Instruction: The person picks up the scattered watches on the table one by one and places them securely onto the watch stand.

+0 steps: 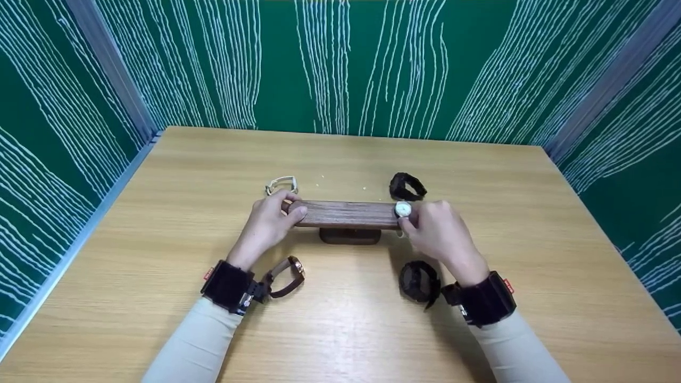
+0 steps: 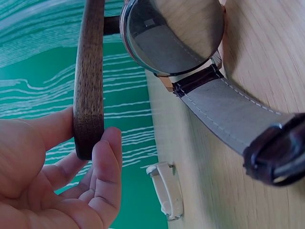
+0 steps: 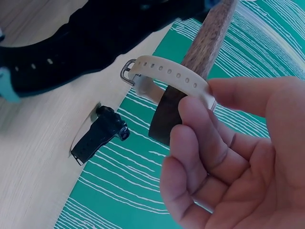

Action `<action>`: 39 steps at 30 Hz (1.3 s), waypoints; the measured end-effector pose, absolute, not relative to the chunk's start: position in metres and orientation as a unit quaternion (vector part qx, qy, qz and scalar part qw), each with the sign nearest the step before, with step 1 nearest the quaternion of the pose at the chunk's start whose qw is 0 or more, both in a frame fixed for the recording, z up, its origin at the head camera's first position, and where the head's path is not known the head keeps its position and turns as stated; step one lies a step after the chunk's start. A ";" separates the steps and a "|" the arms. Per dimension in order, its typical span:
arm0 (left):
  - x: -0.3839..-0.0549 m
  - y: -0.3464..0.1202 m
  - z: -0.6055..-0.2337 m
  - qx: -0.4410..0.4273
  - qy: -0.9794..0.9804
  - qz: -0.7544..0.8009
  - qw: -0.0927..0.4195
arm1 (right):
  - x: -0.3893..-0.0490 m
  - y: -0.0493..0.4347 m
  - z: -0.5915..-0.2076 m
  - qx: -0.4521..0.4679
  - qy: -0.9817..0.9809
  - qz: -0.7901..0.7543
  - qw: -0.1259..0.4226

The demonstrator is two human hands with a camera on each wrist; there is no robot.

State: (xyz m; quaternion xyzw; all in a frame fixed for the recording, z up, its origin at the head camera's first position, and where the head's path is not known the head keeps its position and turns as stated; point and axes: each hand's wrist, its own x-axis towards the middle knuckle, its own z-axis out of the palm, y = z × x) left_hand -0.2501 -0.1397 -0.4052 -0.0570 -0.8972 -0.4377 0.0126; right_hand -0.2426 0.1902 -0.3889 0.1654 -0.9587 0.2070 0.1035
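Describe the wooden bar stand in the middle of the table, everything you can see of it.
The wooden bar stand is dark brown wood with visible grain: a flat horizontal bar with rounded ends on a short post and a low oval base that sits on the table. It stands upright, mid-table, lengthwise left to right. The left hand holds its left end, thumb on the near face. A white watch with a cream strap is looped round its right end, where the right hand touches the strap.

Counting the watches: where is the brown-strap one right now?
In the head view, the brown-strap watch lies on the table beside the left wrist, just nearer the person than the wooden bar.
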 end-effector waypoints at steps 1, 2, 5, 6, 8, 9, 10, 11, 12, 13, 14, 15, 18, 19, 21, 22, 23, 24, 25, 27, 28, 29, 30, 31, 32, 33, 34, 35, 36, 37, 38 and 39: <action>-0.250 -0.139 -0.405 -0.057 -0.898 -0.437 0.014 | -0.243 0.190 -0.389 0.165 -0.959 0.208 0.103; -0.251 -0.139 -0.405 -0.059 -0.898 -0.435 0.018 | -0.243 0.189 -0.389 0.165 -0.959 0.207 0.104; -0.250 -0.138 -0.405 -0.064 -0.900 -0.431 0.025 | -0.243 0.187 -0.390 0.167 -0.957 0.213 0.103; -0.250 -0.138 -0.405 -0.066 -0.900 -0.430 0.027 | -0.243 0.186 -0.390 0.168 -0.957 0.214 0.102; -0.250 -0.138 -0.405 -0.066 -0.901 -0.428 0.027 | -0.243 0.184 -0.390 0.171 -0.956 0.215 0.104; -0.250 -0.138 -0.405 -0.065 -0.901 -0.429 0.026 | -0.243 0.183 -0.390 0.172 -0.956 0.216 0.103; -0.250 -0.138 -0.405 -0.063 -0.900 -0.430 0.024 | -0.243 0.182 -0.389 0.172 -0.956 0.215 0.103; -0.249 -0.138 -0.405 -0.062 -0.900 -0.431 0.022 | -0.243 0.181 -0.389 0.172 -0.956 0.214 0.102; -0.249 -0.138 -0.405 -0.061 -0.900 -0.432 0.020 | -0.243 0.180 -0.388 0.172 -0.956 0.214 0.100; -0.250 -0.138 -0.404 -0.060 -0.900 -0.432 0.019 | -0.243 0.179 -0.388 0.171 -0.957 0.214 0.098; -0.250 -0.138 -0.404 -0.061 -0.900 -0.432 0.019 | -0.242 0.179 -0.388 0.169 -0.957 0.215 0.095; -0.250 -0.139 -0.404 -0.061 -0.899 -0.433 0.018 | -0.242 0.178 -0.387 0.167 -0.958 0.215 0.092; -0.250 -0.140 -0.404 -0.060 -0.899 -0.433 0.017 | -0.243 0.175 -0.387 0.165 -0.959 0.215 0.087; -0.250 -0.140 -0.405 -0.060 -0.900 -0.432 0.017 | -0.243 0.174 -0.387 0.165 -0.959 0.216 0.085; -0.249 -0.140 -0.405 -0.058 -0.900 -0.432 0.014 | -0.243 0.172 -0.387 0.166 -0.959 0.215 0.083; -0.249 -0.141 -0.405 -0.057 -0.901 -0.431 0.013 | -0.243 0.171 -0.387 0.166 -0.959 0.215 0.081; -0.249 -0.141 -0.405 -0.056 -0.901 -0.430 0.012 | -0.243 0.169 -0.387 0.166 -0.959 0.215 0.079; -0.249 -0.141 -0.406 -0.055 -0.901 -0.430 0.012 | -0.244 0.168 -0.387 0.165 -0.959 0.215 0.077; -0.249 -0.141 -0.406 -0.055 -0.901 -0.430 0.012 | -0.243 0.167 -0.387 0.165 -0.960 0.216 0.074; -0.249 -0.140 -0.405 -0.055 -0.901 -0.431 0.012 | -0.243 0.165 -0.386 0.164 -0.960 0.214 0.072; -0.249 -0.140 -0.405 -0.055 -0.900 -0.432 0.012 | -0.243 0.164 -0.385 0.165 -0.960 0.213 0.072; -0.249 -0.140 -0.405 -0.055 -0.900 -0.433 0.011 | -0.243 0.163 -0.385 0.166 -0.961 0.212 0.071; -0.249 -0.140 -0.405 -0.054 -0.899 -0.434 0.012 | -0.243 0.162 -0.385 0.168 -0.960 0.210 0.072; -0.249 -0.140 -0.405 -0.054 -0.899 -0.435 0.012 | -0.243 0.161 -0.385 0.169 -0.960 0.209 0.073; -0.249 -0.140 -0.404 -0.054 -0.899 -0.435 0.012 | -0.243 0.160 -0.385 0.170 -0.961 0.207 0.075; -0.248 -0.139 -0.404 -0.055 -0.899 -0.434 0.013 | -0.243 0.158 -0.385 0.171 -0.960 0.206 0.077; -0.249 -0.139 -0.404 -0.056 -0.899 -0.434 0.014 | -0.243 0.157 -0.384 0.172 -0.960 0.206 0.079; -0.249 -0.139 -0.404 -0.057 -0.899 -0.433 0.016 | -0.244 0.156 -0.384 0.173 -0.960 0.207 0.080; -0.249 -0.139 -0.404 -0.057 -0.900 -0.432 0.018 | -0.244 0.155 -0.384 0.173 -0.960 0.207 0.081; -0.249 -0.139 -0.404 -0.057 -0.900 -0.431 0.019 | -0.244 0.154 -0.384 0.173 -0.960 0.206 0.082; -0.249 -0.139 -0.404 -0.057 -0.901 -0.429 0.019 | -0.244 0.153 -0.384 0.173 -0.960 0.206 0.083; -0.249 -0.139 -0.404 -0.057 -0.901 -0.429 0.017 | -0.244 0.152 -0.384 0.173 -0.960 0.205 0.082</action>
